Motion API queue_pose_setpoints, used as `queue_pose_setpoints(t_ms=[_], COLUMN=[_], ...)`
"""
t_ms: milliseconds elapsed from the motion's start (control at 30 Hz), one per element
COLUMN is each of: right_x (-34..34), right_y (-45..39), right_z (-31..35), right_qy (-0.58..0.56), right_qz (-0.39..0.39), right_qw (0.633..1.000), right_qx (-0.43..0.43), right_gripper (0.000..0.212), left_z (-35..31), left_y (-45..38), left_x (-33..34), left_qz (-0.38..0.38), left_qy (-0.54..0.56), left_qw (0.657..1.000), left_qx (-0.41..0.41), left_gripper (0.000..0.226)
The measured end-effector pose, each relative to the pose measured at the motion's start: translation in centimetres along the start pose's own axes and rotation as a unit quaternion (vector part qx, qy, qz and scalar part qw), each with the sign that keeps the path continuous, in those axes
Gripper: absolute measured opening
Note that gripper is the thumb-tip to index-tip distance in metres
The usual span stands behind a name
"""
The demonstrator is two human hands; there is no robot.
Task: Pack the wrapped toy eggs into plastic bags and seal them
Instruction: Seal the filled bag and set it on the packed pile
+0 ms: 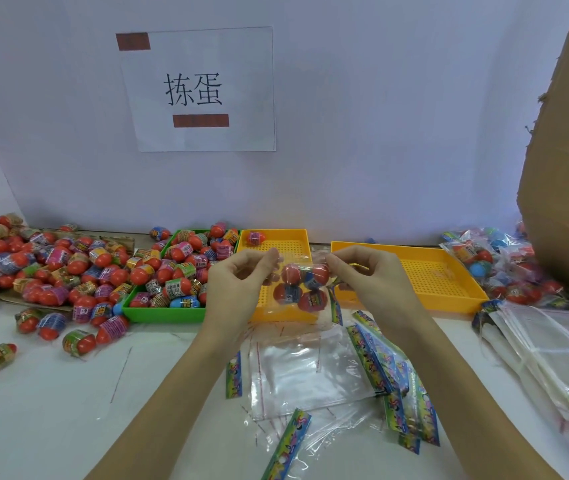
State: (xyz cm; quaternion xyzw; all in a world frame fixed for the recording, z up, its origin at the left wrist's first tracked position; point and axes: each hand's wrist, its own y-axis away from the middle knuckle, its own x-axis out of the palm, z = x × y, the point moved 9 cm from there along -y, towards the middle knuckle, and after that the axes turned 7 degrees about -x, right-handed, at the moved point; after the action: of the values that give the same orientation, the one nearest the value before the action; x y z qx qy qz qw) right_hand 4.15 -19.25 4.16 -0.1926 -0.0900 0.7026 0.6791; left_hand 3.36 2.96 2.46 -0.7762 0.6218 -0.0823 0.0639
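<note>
Bag (pixel 297 289), perhaps four eggs, two hands (pixel 241 275)

A paper sign (pixel 201 90) hangs beside a cardboard box (pixel 567 140).

The eggs (pixel 68 268) at my ten o'clock are red with multicoloured printed wraps. The tray (pixel 158 311) at eleven is green; the trays (pixel 439 271) at twelve and one are yellow. The strips (pixel 376 358) at four show blue, green and pink print. The sign (pixel 200 88) is white with black characters.
</note>
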Motion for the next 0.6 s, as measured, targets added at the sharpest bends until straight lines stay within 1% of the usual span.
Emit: queue_pose_setpoints(t_ms=[100,200,233,300,333,367,400,467,533,600], right_x=[0.0,0.0,0.4,1.7,2.3,2.7,2.8,2.3,1.1,-0.4], right_y=[0.0,-0.1,0.0,0.4,0.6,0.7,0.7,0.5,0.3,0.1], right_z=[-0.1,-0.8,-1.2,-1.8,-2.1,-2.2,-2.1,-1.6,-1.3,-0.9], right_qy=[-0.014,-0.059,-0.063,-0.036,-0.015,0.003,0.017,0.016,-0.007,-0.024], right_qz=[0.004,0.02,0.038,0.096,0.121,0.134,0.128,0.081,0.019,-0.035], right_qw=[1.0,0.998,0.996,0.992,0.99,0.989,0.99,0.996,1.0,0.999], right_qx=[-0.007,0.022,0.04,0.067,0.072,0.067,0.055,0.026,0.006,-0.012], right_gripper=[0.013,0.023,0.03,0.044,0.045,0.039,0.028,0.009,0.008,0.011], left_z=[0.0,0.1,0.1,0.2,0.3,0.3,0.4,0.5,1.0,1.5], left_y=[0.1,-0.1,-0.2,-0.4,-0.4,-0.3,-0.3,-0.4,-0.7,-0.8], left_x=[0.0,-1.1,-1.4,-1.8,-1.9,-1.9,-2.0,-1.5,-0.4,1.0], left_qz=[-0.012,-0.043,-0.054,-0.069,-0.074,-0.077,-0.077,-0.058,0.0,0.093], left_qy=[0.002,0.019,0.024,0.032,0.034,0.033,0.029,0.019,0.016,0.026], left_qw=[1.0,0.999,0.998,0.997,0.997,0.996,0.997,0.998,0.998,0.988], left_qx=[0.009,0.006,0.004,0.0,-0.004,-0.007,-0.007,-0.018,-0.067,-0.121], left_gripper=[0.022,0.028,0.029,0.029,0.028,0.027,0.028,0.038,0.052,0.053])
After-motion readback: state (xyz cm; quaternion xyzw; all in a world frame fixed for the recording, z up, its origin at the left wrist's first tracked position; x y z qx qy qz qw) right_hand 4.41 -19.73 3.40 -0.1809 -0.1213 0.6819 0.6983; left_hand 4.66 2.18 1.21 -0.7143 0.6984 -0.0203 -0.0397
